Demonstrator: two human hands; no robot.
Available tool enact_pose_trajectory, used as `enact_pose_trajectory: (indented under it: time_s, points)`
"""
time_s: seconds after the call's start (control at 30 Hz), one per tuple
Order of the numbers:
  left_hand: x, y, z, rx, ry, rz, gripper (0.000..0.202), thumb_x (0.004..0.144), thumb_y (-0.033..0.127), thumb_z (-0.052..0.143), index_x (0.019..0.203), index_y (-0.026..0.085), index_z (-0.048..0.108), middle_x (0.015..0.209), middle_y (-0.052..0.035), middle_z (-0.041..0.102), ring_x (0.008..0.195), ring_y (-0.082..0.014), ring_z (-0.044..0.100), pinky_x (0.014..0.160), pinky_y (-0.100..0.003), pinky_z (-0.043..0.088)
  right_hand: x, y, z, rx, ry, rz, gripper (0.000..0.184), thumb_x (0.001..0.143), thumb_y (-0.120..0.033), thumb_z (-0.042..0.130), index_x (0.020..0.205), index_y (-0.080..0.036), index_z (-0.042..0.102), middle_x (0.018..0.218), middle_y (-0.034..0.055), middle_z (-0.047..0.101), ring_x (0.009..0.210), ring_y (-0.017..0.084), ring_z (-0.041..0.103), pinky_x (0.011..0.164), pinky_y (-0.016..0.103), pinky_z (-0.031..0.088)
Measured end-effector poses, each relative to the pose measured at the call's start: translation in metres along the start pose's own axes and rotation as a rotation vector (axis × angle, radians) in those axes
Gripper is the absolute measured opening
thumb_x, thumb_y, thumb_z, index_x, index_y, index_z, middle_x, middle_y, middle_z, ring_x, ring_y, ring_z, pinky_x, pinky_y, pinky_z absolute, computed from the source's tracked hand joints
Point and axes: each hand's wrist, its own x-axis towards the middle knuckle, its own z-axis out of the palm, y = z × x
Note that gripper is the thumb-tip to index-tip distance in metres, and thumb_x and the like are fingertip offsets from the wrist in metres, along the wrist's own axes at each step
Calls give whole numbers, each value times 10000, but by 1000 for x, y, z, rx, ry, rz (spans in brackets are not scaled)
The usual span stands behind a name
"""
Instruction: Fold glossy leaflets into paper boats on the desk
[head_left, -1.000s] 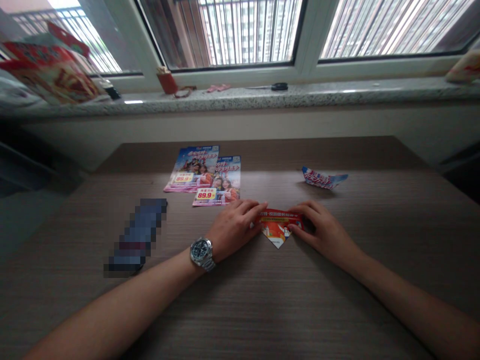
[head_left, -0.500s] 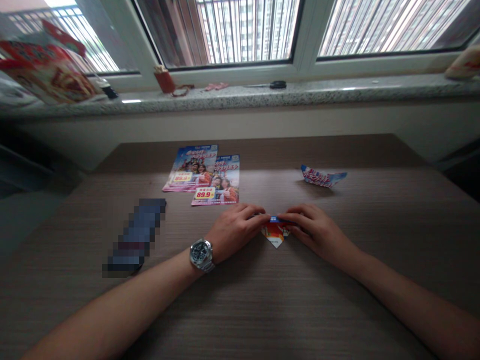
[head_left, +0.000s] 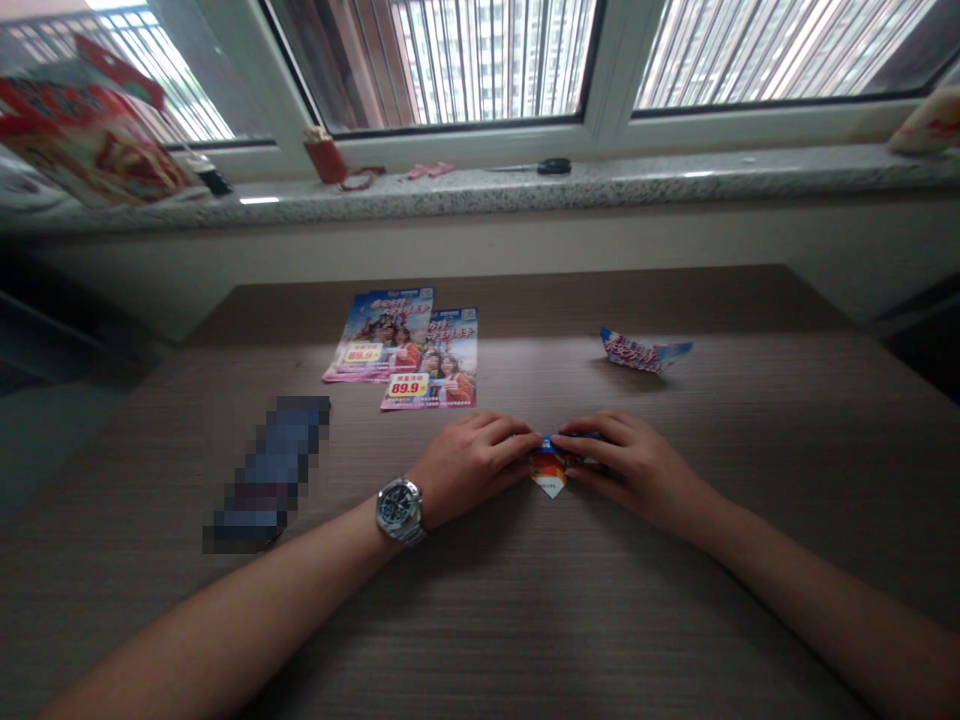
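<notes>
A small folded paper [head_left: 550,474], blue along its top edge and red, orange and white below, lies on the table with its pointed tip towards me. My left hand [head_left: 481,460], with a metal watch on the wrist, grips the paper's left side between closed fingers. On the other side, my right hand [head_left: 628,458] pinches the right part of it. Both sets of fingertips nearly meet at the blue edge and cover much of the paper. Beyond my right hand stands a folded paper boat [head_left: 645,353] with similar printing.
Two printed flyers [head_left: 435,375] overlap beyond my left hand. A blurred-out dark phone-like object [head_left: 271,470] lies to the left on the wooden table [head_left: 480,620]. Scissors [head_left: 553,166], a red holder [head_left: 325,160] and a red food bag [head_left: 90,140] rest on the windowsill.
My fingertips have slid slightly along the folded paper's top edge, the right ones inward. A little less of the paper's red part shows. The boat and flyers stay put.
</notes>
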Motion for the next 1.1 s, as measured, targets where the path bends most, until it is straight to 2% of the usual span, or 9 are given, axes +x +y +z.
enact_pose_trajectory:
  time_s: [0.3, 0.53, 0.7, 0.83, 0.97, 1.1]
  points:
    - [-1, 0, -1, 78, 40, 64, 248, 1019, 369, 536, 1174, 246, 686, 1131, -44, 700, 979, -193, 639, 853, -333, 522, -3, 0, -3, -55, -63, -68, 322, 974, -298, 595, 1286, -272, 673, 1218, 116, 683, 1091, 264, 630, 929, 457, 520]
    - [-2, 0, -2, 107, 8, 82, 235, 1015, 364, 546, 1167, 269, 696, 1160, -46, 687, 967, -188, 635, 837, -333, 523, -3, -1, -4, -72, -95, -74, 294, 991, -304, 564, 1248, -259, 700, 1234, 121, 673, 1111, 266, 615, 950, 463, 513]
    - [-1, 1, -5, 103, -3, 101, 230, 1021, 319, 535, 1187, 249, 679, 1220, -47, 677, 1058, -211, 634, 899, -361, 532, -3, -1, -4, -86, -114, -68, 296, 989, -303, 565, 1247, -260, 703, 1257, 127, 666, 1129, 275, 612, 958, 473, 507]
    - [0, 6, -6, 85, 28, 180, 243, 1020, 277, 532, 1226, 225, 650, 1241, -55, 680, 1107, -202, 633, 946, -353, 532, -3, -1, -4, -113, -104, -60, 314, 988, -306, 565, 1274, -267, 689, 1263, 126, 665, 1131, 276, 612, 956, 469, 509]
    - [0, 11, -6, 80, 10, 243, 287, 1028, 297, 503, 1273, 202, 619, 1237, -61, 691, 1159, -201, 631, 989, -355, 518, -4, 1, -4, -155, -82, -40, 334, 988, -314, 562, 1291, -240, 679, 1268, 134, 662, 1124, 284, 604, 956, 479, 508]
    - [0, 11, -5, 83, -15, 223, 353, 1031, 339, 498, 1338, 183, 575, 1287, -60, 676, 1208, -214, 615, 1049, -391, 483, -4, 2, -4, -182, -69, -31, 346, 983, -321, 568, 1299, -230, 674, 1277, 143, 654, 1129, 292, 600, 961, 495, 508]
